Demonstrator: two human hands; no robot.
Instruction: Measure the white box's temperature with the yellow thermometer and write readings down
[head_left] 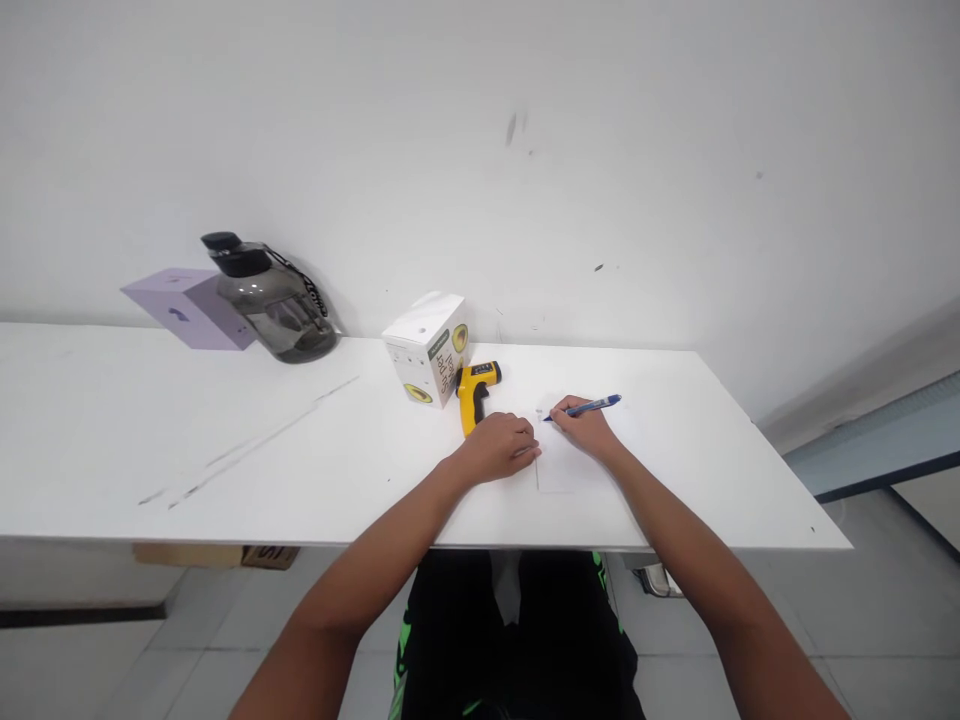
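Note:
A blue pen (595,405) is pinched in my right hand (586,430), its tip touching a white sheet of paper (556,476) near small dark marks at the upper left. My left hand (496,447) rests palm down at the sheet's left edge, fingers loosely bent and thumb apart, with nothing gripped. Just beyond it lies a yellow and black infrared thermometer (472,393), the lower end of its handle against or behind my left hand. A white box with avocado pictures (424,350) stands directly left of the thermometer.
Farther left, a dark translucent water bottle (281,310) leans beside a lilac box (187,308) at the wall. All this is on a white table (300,450), its right edge angling toward me. A cardboard box (214,556) shows below the table's front edge.

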